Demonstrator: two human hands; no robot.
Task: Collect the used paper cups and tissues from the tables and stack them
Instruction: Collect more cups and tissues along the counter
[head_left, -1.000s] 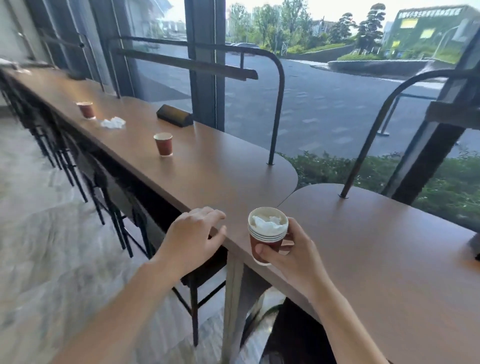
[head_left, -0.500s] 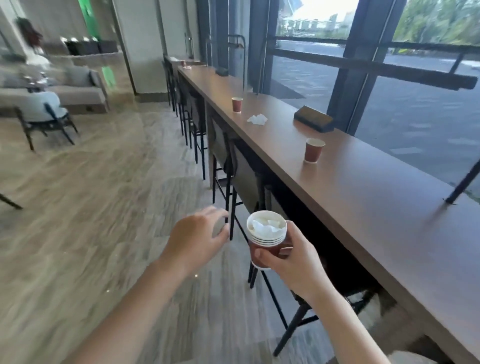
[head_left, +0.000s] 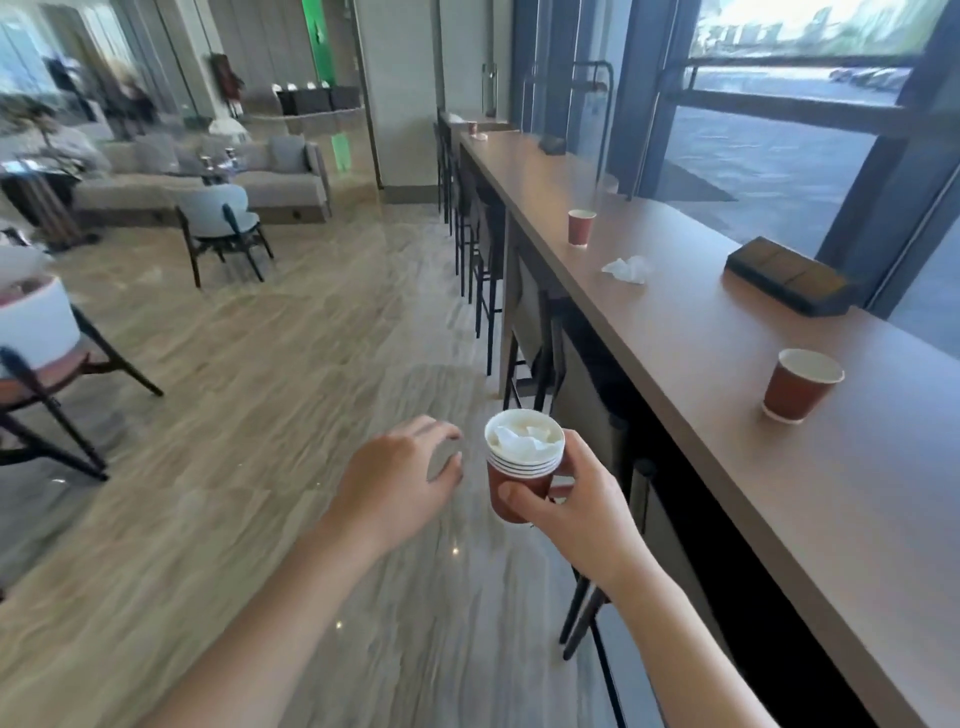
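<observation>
- While our right hand (head_left: 576, 504) grips the cup stack (head_left: 522, 467) upright, mouth up, with a tissue wad (head_left: 522, 441) inside, our left hand (head_left: 395, 483) hangs beside it, loosely curled and holding nothing.
- To our right on the wooden counter (head_left: 727, 441): near cup (head_left: 797, 384) upright, crumpled tissue (head_left: 626, 269) farther on, far cup (head_left: 581, 227) beyond.
- Room: streaked stone floor (head_left: 260, 415), window wall.

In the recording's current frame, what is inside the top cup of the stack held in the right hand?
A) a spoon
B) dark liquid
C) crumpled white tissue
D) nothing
C: the stack of cups gripped by the right hand has crumpled white tissue filling its top cup.
</observation>
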